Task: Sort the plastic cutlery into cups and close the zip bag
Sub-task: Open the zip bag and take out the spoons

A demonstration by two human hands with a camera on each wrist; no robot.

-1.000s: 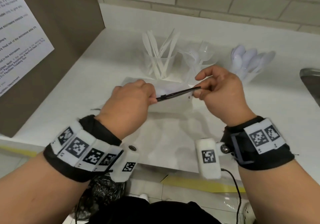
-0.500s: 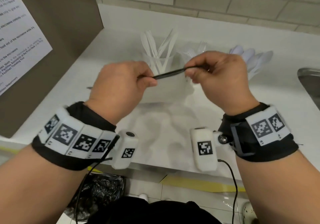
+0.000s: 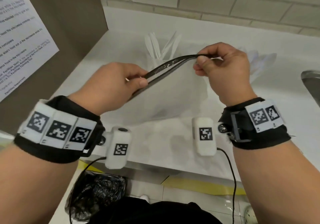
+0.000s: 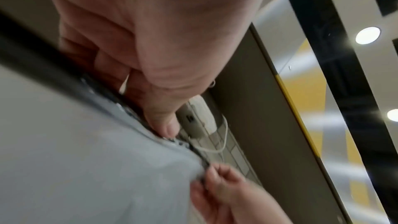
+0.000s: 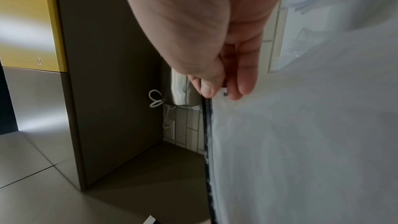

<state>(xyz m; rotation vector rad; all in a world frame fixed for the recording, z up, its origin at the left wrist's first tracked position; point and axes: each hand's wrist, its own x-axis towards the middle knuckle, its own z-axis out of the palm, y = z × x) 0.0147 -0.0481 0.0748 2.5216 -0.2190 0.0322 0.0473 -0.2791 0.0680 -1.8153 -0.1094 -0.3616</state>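
At centre frame, your left hand (image 3: 110, 81) and right hand (image 3: 223, 66) each pinch an end of the zip bag (image 3: 174, 92), held above the table (image 3: 121, 33). Its black zip strip (image 3: 171, 64) gapes mid-span; uneven pressing could leave it unsealed.

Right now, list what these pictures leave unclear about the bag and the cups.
- Zip bag contents: head view, frosted plastic hides the inside.
- Zip strip ends: head view, the left hand and right hand cover them; the middle gapes.
- Cups behind: head view, the bag and right hand hide all but the cup of knives.
- Left wrist view: motion blur smears the strip.
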